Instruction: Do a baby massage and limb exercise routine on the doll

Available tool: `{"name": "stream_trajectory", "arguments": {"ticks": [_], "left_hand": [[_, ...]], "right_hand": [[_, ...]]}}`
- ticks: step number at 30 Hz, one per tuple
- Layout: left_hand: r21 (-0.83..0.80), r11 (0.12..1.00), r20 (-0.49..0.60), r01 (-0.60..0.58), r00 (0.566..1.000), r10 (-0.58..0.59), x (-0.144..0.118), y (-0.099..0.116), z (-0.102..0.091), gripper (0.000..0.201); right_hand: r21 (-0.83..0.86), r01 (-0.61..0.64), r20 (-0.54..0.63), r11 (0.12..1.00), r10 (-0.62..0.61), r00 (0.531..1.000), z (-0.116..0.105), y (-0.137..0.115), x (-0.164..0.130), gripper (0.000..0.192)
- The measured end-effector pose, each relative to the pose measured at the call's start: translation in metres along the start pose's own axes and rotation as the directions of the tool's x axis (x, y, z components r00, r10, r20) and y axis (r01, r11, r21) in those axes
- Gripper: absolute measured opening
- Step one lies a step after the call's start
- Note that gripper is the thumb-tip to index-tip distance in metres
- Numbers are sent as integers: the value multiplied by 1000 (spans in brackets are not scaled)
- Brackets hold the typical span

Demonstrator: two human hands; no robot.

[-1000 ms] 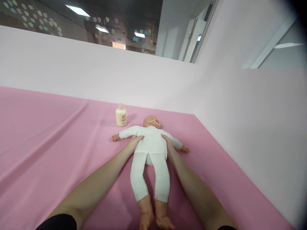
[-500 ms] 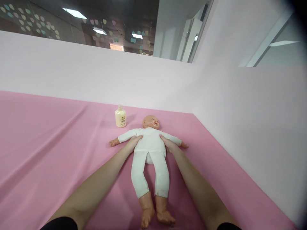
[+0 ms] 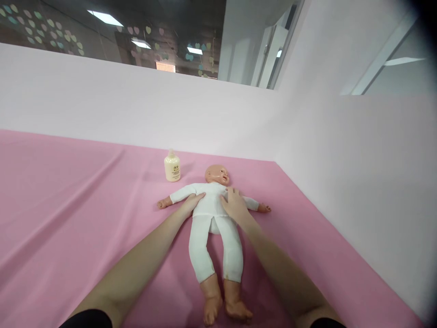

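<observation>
A baby doll (image 3: 213, 228) in a white suit lies face up on the pink cloth (image 3: 68, 196), head away from me and feet towards me. My left hand (image 3: 192, 203) rests against the doll's side under its outstretched arm. My right hand (image 3: 233, 203) lies flat on the doll's chest, fingers apart and pointing at its head. Neither hand grips anything.
A small cream bottle (image 3: 172, 166) stands upright on the cloth just left of the doll's head. Pale pink walls (image 3: 341, 173) close the surface off at the back and on the right. Glass panels with paper hearts sit above the back wall.
My right hand has moved from the doll's side up onto its chest. The left hand has stayed at the other side.
</observation>
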State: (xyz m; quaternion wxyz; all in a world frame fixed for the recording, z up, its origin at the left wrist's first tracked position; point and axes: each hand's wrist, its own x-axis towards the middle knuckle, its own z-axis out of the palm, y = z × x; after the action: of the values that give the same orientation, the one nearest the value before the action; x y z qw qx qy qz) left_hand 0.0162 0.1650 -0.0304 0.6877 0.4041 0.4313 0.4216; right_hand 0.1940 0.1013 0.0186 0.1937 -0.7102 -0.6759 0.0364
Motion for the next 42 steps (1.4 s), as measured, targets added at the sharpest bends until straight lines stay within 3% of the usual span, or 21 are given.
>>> {"name": "stream_trajectory", "arguments": {"ticks": [3,7,10,13,15,16,17,18,20,22,24,26,28,30,32,33,35,36,37,39,42], "left_hand": [[8,1000,57,-5,998,4,-3,3,3,26],[27,999,147,39,988,-42,-8,10,1,30],[92,992,255,89,961,-110,-13,22,-11,33],[349,927,280,139,928,-245,-18,44,-28,30],[612,776,245,155,895,-372,-18,67,-35,27],[722,685,198,94,922,-334,-16,80,-37,23],[826,563,124,4,974,-189,-13,94,-37,20],[895,430,92,-122,992,90,-9,109,-36,17],[923,333,76,-193,940,332,1,139,-34,9],[943,245,78,-224,868,491,11,166,-34,20],[958,174,85,-230,801,593,21,184,-39,43],[971,143,61,-191,780,623,29,193,-46,53],[983,156,-20,-97,788,615,36,193,-52,58],[986,166,-114,11,769,628,42,186,-52,63],[990,115,-134,77,726,675,47,176,-41,67],[996,37,-87,86,709,700,50,170,-32,68],[991,-130,79,14,728,681,55,157,-7,70],[986,-161,132,-33,740,660,58,149,8,71],[983,-160,170,-87,758,630,61,142,23,72],[984,-65,173,-163,828,533,69,125,50,72],[948,21,277,-317,857,434,79,98,79,59]], "right_hand": [[56,86,73,995,-90,993,12,-5,-4,55],[81,61,133,995,-71,989,22,-2,-4,57],[106,60,134,993,-74,988,23,-1,-2,58],[131,69,144,989,-88,986,21,-1,-2,58],[142,79,151,987,-101,983,21,-2,-2,58],[144,82,153,986,-104,983,21,-2,-2,58],[146,83,154,986,-105,982,20,-2,-3,58],[147,81,155,986,-104,982,20,-2,-3,58],[146,79,154,986,-102,983,19,-3,-3,58],[146,87,151,985,-109,983,19,-3,-3,58],[149,93,156,984,-117,981,19,-2,-3,58],[148,91,167,985,-116,979,20,-2,-2,59],[139,90,172,986,-113,979,22,-1,-2,61],[125,99,167,987,-119,979,22,-1,-1,63],[109,107,165,988,-124,978,22,-2,-1,64],[101,107,168,989,-123,978,22,-3,-1,65],[93,111,175,989,-126,976,21,-4,-1,65],[90,114,179,989,-128,975,21,-5,-1,65],[86,120,179,989,-134,975,20,-5,-1,65],[79,150,166,985,-161,973,20,-5,-1,64],[87,248,139,965,-258,956,22,-3,0,61]]}}
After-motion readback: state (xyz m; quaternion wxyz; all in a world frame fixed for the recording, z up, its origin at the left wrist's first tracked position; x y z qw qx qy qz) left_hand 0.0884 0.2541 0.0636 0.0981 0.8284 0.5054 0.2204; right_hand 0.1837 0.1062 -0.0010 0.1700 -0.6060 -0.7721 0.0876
